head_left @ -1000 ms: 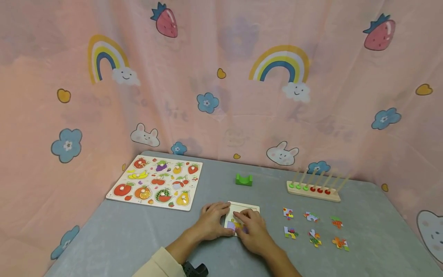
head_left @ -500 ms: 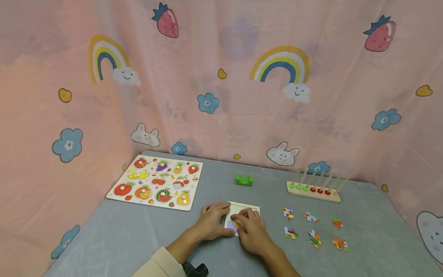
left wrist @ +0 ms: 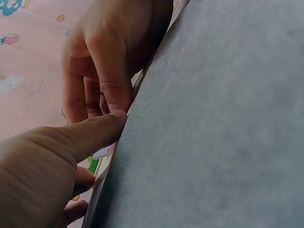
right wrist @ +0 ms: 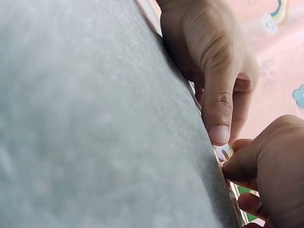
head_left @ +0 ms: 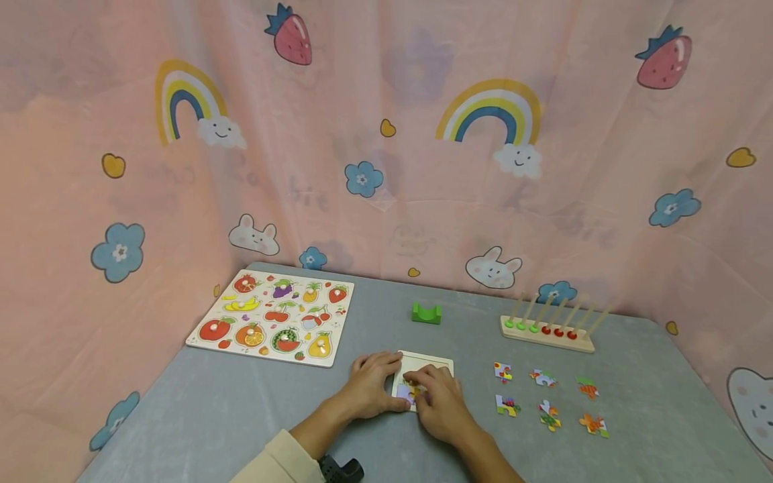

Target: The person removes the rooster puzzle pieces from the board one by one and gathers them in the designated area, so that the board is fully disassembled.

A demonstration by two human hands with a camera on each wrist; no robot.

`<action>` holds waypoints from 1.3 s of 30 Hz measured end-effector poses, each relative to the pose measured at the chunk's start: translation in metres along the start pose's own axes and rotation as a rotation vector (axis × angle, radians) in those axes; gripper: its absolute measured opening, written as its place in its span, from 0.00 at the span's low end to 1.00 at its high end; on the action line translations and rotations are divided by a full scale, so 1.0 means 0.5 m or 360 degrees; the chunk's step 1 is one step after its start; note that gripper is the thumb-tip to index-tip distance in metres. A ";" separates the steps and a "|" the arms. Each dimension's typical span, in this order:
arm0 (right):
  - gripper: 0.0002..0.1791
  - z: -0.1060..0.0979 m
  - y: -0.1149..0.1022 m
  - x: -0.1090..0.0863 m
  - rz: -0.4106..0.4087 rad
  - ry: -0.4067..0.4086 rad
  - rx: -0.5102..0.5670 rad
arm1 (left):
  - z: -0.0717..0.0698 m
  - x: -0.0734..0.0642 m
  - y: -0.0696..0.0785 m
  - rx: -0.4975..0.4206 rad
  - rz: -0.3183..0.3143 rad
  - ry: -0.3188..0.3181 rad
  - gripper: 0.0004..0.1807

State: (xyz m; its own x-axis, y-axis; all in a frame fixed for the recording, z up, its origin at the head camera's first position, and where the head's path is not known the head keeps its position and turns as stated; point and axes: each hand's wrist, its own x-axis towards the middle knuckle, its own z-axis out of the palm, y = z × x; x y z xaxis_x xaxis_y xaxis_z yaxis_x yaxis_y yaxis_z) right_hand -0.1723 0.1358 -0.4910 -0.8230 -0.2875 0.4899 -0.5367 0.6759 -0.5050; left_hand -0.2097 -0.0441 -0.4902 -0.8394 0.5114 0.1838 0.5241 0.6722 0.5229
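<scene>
A small pale wooden puzzle tray (head_left: 418,363) lies on the grey table in the head view. My left hand (head_left: 370,388) holds it along its left side, with the fingers near the far corner and the thumb at the near edge. Over its right half, my right hand (head_left: 443,406) pinches a jigsaw piece, with yellow showing beside the fingers; most of that piece is hidden. A lilac jigsaw piece (head_left: 403,394) shows in the tray's near left corner. In the right wrist view, a bit of printed puzzle (right wrist: 224,152) shows between both thumbs.
Several loose jigsaw pieces (head_left: 507,405) lie in two rows to the right. Behind them stands a peg rack (head_left: 546,340) with green and red beads. A green block (head_left: 426,314) sits beyond the tray, and a fruit knob puzzle board (head_left: 272,329) lies at the left.
The right fingers have shifted slightly leftward over the tray, and the yellow part beneath them shows differently. The left hand and the tray have stayed in place.
</scene>
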 end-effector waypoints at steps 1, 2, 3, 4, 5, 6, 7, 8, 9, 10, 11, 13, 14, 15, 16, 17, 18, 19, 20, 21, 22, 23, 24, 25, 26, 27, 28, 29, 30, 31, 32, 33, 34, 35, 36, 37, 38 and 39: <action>0.22 0.000 0.001 -0.001 -0.0009 -0.0003 0.0005 | 0.000 0.000 0.000 -0.0002 0.0000 0.0001 0.42; 0.22 0.000 0.002 -0.001 -0.0019 -0.0005 0.0013 | 0.000 0.000 0.000 -0.0003 0.0000 0.0003 0.42; 0.22 0.000 0.004 -0.002 -0.0037 -0.0011 0.0018 | 0.000 0.000 0.000 -0.0004 -0.0003 0.0004 0.42; 0.23 0.000 0.006 -0.003 -0.0059 -0.0014 0.0021 | 0.001 0.000 0.000 -0.0004 -0.0004 0.0004 0.42; 0.23 0.000 0.007 -0.003 -0.0087 -0.0014 0.0024 | 0.001 0.000 0.000 0.0000 -0.0006 0.0004 0.42; 0.24 -0.001 0.008 -0.003 -0.0115 -0.0012 0.0019 | 0.001 0.000 0.001 0.0004 -0.0009 0.0002 0.42; 0.24 -0.001 0.009 -0.004 -0.0142 -0.0014 0.0011 | 0.001 0.000 0.001 0.0004 -0.0010 0.0001 0.42; 0.24 -0.002 0.010 -0.004 -0.0159 -0.0020 0.0001 | 0.001 0.000 0.001 0.0010 -0.0013 -0.0001 0.42; 0.25 -0.002 0.011 -0.004 -0.0175 -0.0026 -0.0011 | 0.000 0.000 0.001 0.0014 -0.0017 -0.0003 0.42; 0.25 -0.003 0.011 -0.004 -0.0181 -0.0035 -0.0019 | 0.000 0.000 0.002 0.0017 -0.0019 -0.0007 0.42; 0.25 -0.003 0.010 -0.004 -0.0186 -0.0043 -0.0026 | -0.001 0.000 0.002 0.0017 -0.0022 -0.0009 0.43; 0.25 -0.004 0.010 -0.004 -0.0185 -0.0058 -0.0032 | -0.001 0.000 0.002 0.0013 -0.0027 -0.0014 0.43; 0.24 -0.005 0.009 -0.004 -0.0188 -0.0058 -0.0037 | -0.001 0.000 0.001 0.0013 -0.0028 -0.0017 0.43; 0.24 -0.005 0.009 -0.004 -0.0196 -0.0052 -0.0038 | -0.002 0.001 0.001 0.0009 -0.0028 -0.0019 0.43; 0.24 -0.005 0.009 -0.004 -0.0208 -0.0044 -0.0042 | -0.001 0.001 0.001 0.0007 -0.0026 -0.0022 0.43; 0.24 -0.005 0.009 -0.004 -0.0222 -0.0032 -0.0045 | -0.001 0.001 0.001 0.0007 -0.0024 -0.0023 0.43; 0.24 -0.005 0.010 -0.004 -0.0239 -0.0019 -0.0051 | -0.001 0.001 0.000 0.0006 -0.0024 -0.0025 0.43; 0.24 -0.004 0.010 -0.005 -0.0255 -0.0005 -0.0056 | -0.001 0.000 0.001 0.0001 -0.0021 -0.0024 0.42; 0.24 -0.004 0.011 -0.005 -0.0271 0.0006 -0.0060 | -0.001 0.000 0.001 -0.0004 -0.0019 -0.0023 0.42; 0.24 -0.004 0.012 -0.005 -0.0282 0.0011 -0.0059 | -0.001 0.000 0.001 -0.0008 -0.0016 -0.0021 0.42; 0.24 -0.004 0.013 -0.004 -0.0290 0.0010 -0.0060 | -0.001 -0.001 0.001 -0.0007 -0.0015 -0.0019 0.42; 0.24 -0.004 0.014 -0.004 -0.0289 0.0005 -0.0056 | -0.001 -0.001 0.001 -0.0008 -0.0016 -0.0018 0.42; 0.24 -0.004 0.014 -0.004 -0.0284 -0.0008 -0.0054 | -0.001 -0.001 0.001 -0.0006 -0.0017 -0.0017 0.43; 0.24 -0.005 0.015 -0.003 -0.0275 -0.0025 -0.0051 | -0.002 0.000 0.001 -0.0004 -0.0017 -0.0014 0.43; 0.24 -0.006 0.014 -0.002 -0.0264 -0.0045 -0.0047 | -0.002 0.001 0.001 0.0002 -0.0019 -0.0013 0.43; 0.25 -0.008 0.014 -0.001 -0.0249 -0.0067 -0.0043 | -0.003 0.002 0.000 0.0011 -0.0019 -0.0014 0.44; 0.25 -0.009 0.014 0.000 -0.0232 -0.0090 -0.0039 | -0.004 0.003 0.000 0.0015 -0.0019 -0.0013 0.44; 0.25 -0.010 0.014 0.000 -0.0214 -0.0111 -0.0034 | -0.005 0.004 0.000 0.0019 -0.0019 -0.0013 0.44; 0.25 -0.011 0.013 0.001 -0.0199 -0.0128 -0.0031 | -0.005 0.004 0.000 0.0022 -0.0017 -0.0011 0.44; 0.24 -0.012 0.013 0.002 -0.0188 -0.0139 -0.0025 | -0.006 0.005 0.000 0.0019 -0.0014 -0.0011 0.44; 0.24 -0.012 0.013 0.003 -0.0178 -0.0145 -0.0018 | -0.007 0.006 -0.001 0.0019 -0.0013 -0.0011 0.44; 0.24 -0.013 0.013 0.004 -0.0167 -0.0149 -0.0013 | -0.008 0.007 -0.001 0.0018 -0.0012 -0.0011 0.44; 0.24 -0.012 0.013 0.005 -0.0162 -0.0147 -0.0006 | -0.008 0.007 -0.001 0.0017 -0.0011 -0.0010 0.44; 0.24 -0.011 0.014 0.005 -0.0165 -0.0137 -0.0003 | -0.008 0.007 -0.001 0.0016 -0.0011 -0.0013 0.44; 0.23 -0.011 0.014 0.004 -0.0171 -0.0126 -0.0002 | -0.007 0.007 -0.001 0.0014 -0.0014 -0.0019 0.43; 0.23 -0.009 0.015 0.002 -0.0185 -0.0110 -0.0001 | -0.006 0.006 -0.001 0.0008 -0.0018 -0.0027 0.43; 0.23 -0.008 0.016 0.000 -0.0194 -0.0098 -0.0002 | -0.004 0.004 0.000 0.0007 -0.0023 -0.0031 0.43; 0.23 -0.007 0.016 -0.002 -0.0199 -0.0092 -0.0002 | -0.003 0.002 0.000 0.0007 -0.0028 -0.0035 0.42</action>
State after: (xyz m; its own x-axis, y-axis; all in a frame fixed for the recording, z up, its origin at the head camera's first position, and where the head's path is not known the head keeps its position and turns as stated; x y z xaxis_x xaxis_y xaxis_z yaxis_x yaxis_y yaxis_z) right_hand -0.1754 0.1437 -0.4931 -0.7590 -0.4082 0.5073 -0.6357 0.6332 -0.4415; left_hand -0.2108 -0.0443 -0.4888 -0.8453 0.5109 0.1562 0.5097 0.6837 0.5223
